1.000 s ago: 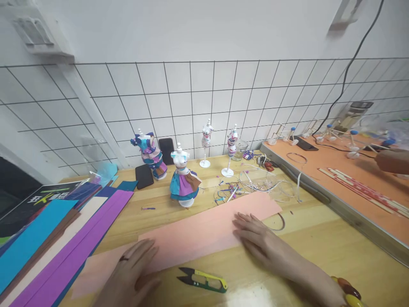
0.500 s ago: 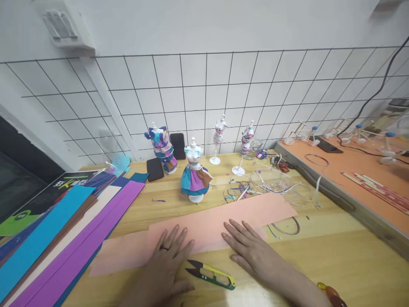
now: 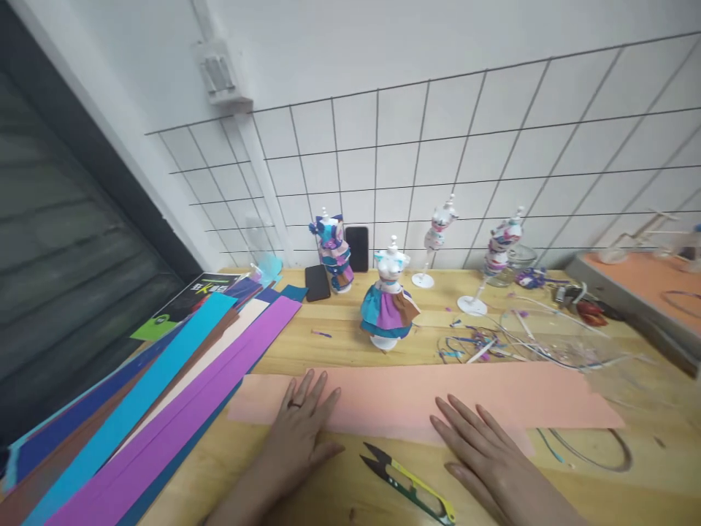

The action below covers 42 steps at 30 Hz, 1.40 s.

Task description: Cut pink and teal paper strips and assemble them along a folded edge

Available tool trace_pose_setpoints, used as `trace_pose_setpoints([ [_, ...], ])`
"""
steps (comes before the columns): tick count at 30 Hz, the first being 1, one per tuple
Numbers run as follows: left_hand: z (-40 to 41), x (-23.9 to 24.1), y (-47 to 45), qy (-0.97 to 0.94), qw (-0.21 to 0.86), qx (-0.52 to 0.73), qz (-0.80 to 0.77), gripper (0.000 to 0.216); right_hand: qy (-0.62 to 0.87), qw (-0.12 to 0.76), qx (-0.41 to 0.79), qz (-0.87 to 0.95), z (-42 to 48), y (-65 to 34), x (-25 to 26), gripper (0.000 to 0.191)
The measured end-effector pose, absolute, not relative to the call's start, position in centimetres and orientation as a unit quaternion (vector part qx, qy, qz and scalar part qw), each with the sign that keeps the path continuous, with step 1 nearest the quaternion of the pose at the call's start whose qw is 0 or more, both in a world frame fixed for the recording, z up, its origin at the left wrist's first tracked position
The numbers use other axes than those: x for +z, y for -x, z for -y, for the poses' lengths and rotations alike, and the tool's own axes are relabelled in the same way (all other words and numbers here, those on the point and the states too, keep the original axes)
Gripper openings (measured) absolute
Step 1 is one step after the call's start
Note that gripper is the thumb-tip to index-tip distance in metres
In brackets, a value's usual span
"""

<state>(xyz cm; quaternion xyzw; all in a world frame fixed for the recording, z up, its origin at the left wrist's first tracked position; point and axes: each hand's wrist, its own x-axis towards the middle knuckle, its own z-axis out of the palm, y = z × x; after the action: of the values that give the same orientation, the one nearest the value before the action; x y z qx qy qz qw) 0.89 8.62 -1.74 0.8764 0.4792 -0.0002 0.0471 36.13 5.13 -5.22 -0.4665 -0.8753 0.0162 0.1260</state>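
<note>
Two overlapping strips of peach crepe paper (image 3: 394, 398) lie lengthwise across the wooden table. My left hand (image 3: 304, 427), with a dark ring on one finger, rests flat on the left part of the paper, fingers spread. Flat on the right part lies my right hand (image 3: 487, 453), its fingers stretched out. Between the two hands, on the bare wood, a pair of yellow and green thread snips (image 3: 410, 486) points up and left. Behind the paper stands a small white dress form (image 3: 390, 292) in a blue, purple and brown skirt.
Long coloured paper strips (image 3: 180, 394) fan out at left. A dressed form (image 3: 334, 256) and phones (image 3: 357, 249) stand at the back. Two more small forms (image 3: 438, 232) are further right. Scraps and cord (image 3: 482, 343) lie behind the paper. An orange-topped ledge (image 3: 646, 281) borders the right.
The view has swung left, so the things on the table appear further right. The peach paper now lies straighter across. Both hands stay flat on it.
</note>
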Motion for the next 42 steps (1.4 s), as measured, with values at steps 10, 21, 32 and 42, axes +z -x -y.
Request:
trace_pose_setpoints([
  [10,-8.2,-1.7,3.2,-0.793,0.046,-0.015,-0.607,0.057,0.431,0.156,-0.037,0.888,-5.4,-36.6,-6.6,0.068],
  [21,-8.7,-3.5,4.8,-0.783,-0.049,0.016,-0.619,0.052,0.471,0.132,0.011,0.872,-5.1,-35.6,-4.3,0.051],
  [32,-9.5,-4.5,5.2,-0.787,-0.08,0.015,-0.612,0.053,0.532,0.147,0.038,0.833,-5.1,-35.4,-4.2,0.053],
  [42,-9.5,-3.9,3.3,-0.872,-0.105,0.121,-0.463,0.056,0.51,0.138,0.035,0.848,-4.7,-35.0,-2.3,0.06],
])
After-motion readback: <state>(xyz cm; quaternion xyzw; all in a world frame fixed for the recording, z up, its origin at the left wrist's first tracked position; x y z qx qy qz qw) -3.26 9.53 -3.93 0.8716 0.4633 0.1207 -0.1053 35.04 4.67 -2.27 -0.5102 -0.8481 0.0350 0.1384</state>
